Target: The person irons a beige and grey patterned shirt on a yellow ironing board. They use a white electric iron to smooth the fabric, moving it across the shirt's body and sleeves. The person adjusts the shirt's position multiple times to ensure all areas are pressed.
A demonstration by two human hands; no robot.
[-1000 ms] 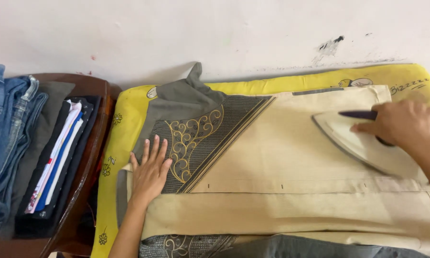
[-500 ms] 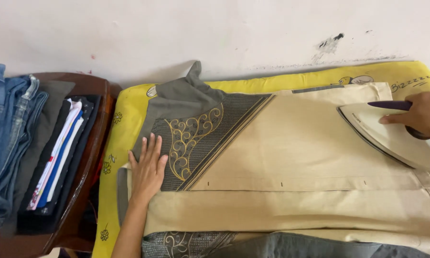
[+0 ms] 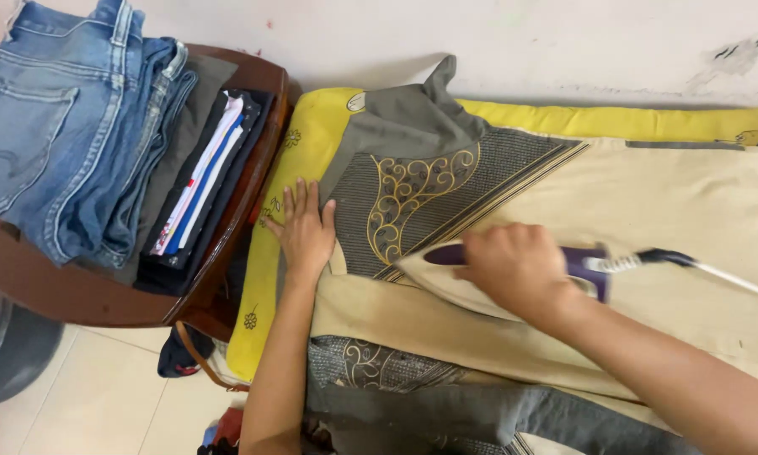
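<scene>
Your right hand (image 3: 514,270), fingers wrapped around the handle, has slid the iron (image 3: 446,274) from the 3 o'clock end to the cream garment (image 3: 665,211)'s embroidered corner, probably finishing that pass, beside your flat, open-fingered left hand (image 3: 305,229).

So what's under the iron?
The iron sits on beige cloth beside a grey patterned part. The right hand covers its handle; the cloth directly beneath is hidden.
</scene>
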